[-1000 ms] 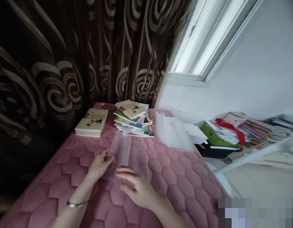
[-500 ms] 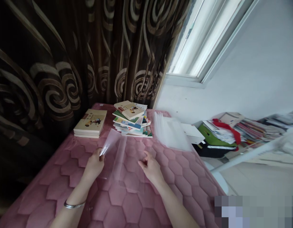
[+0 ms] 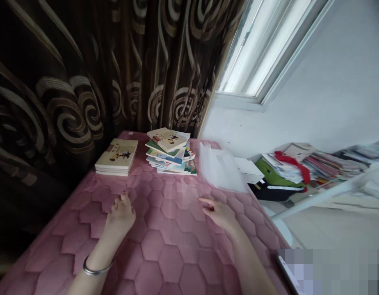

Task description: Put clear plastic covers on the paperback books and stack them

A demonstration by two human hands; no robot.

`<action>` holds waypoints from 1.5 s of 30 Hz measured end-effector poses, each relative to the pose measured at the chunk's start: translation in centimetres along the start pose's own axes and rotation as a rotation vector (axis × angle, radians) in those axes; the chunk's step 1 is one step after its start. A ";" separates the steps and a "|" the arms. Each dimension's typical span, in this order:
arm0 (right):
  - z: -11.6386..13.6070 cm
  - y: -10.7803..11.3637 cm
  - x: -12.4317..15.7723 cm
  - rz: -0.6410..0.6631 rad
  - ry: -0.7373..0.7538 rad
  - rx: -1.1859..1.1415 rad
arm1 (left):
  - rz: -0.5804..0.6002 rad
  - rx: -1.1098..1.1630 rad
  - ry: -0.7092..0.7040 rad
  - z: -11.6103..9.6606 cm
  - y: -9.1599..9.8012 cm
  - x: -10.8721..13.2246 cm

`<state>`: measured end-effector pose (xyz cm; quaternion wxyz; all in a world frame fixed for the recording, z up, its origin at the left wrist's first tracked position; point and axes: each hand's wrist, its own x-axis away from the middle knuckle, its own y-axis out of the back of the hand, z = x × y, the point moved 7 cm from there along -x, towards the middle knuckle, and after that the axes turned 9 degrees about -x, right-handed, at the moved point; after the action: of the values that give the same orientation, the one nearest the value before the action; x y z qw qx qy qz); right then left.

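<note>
A clear plastic book cover (image 3: 189,223) lies flat on the pink quilted surface between my hands; its outline is faint. At its left side is my left hand (image 3: 120,215), fingers curled down at the sheet's edge, with a silver bangle on the wrist. My right hand (image 3: 218,213) hovers at or touches the right side, its index finger stretched out and the thumb apart. Beyond them stand a neat stack of beige books (image 3: 117,157) at the left and a looser pile of mixed books (image 3: 171,153) in the middle.
More clear plastic covers (image 3: 222,170) lie at the back right, beside a white box (image 3: 249,170). A green and black bag (image 3: 268,174) and piles of papers (image 3: 334,166) sit past the right edge. A dark patterned curtain (image 3: 131,82) hangs behind. Part of the lower right corner is blurred out.
The raised flap of the plastic cover at my left hand has come down flat. My right hand has moved to the right, its index finger now straighter.
</note>
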<state>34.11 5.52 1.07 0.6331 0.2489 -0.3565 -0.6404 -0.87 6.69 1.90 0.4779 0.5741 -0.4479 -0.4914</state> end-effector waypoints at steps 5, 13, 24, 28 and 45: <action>0.6 0.1 0.2 0.027 -0.050 0.082 | -0.132 0.146 -0.385 -7.1 2.6 3.0; 0.3 -0.3 0.3 0.051 -0.035 0.107 | 0.244 0.254 -0.911 -13.2 -1.2 8.6; 9.9 4.0 -6.6 -0.217 0.284 -0.324 | 0.204 0.256 -0.890 -12.8 -2.0 8.4; 15.2 3.8 -12.2 -0.244 0.274 -0.164 | 0.245 0.275 -0.886 -12.9 -2.0 8.3; 20.9 -1.4 -18.6 -0.219 0.371 0.520 | 0.327 0.389 -0.888 -12.1 -2.6 8.5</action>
<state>18.53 26.76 10.53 0.5300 0.5512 -0.3577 -0.5361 12.26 -0.01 -1.07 0.1968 0.3106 -0.7748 -0.5142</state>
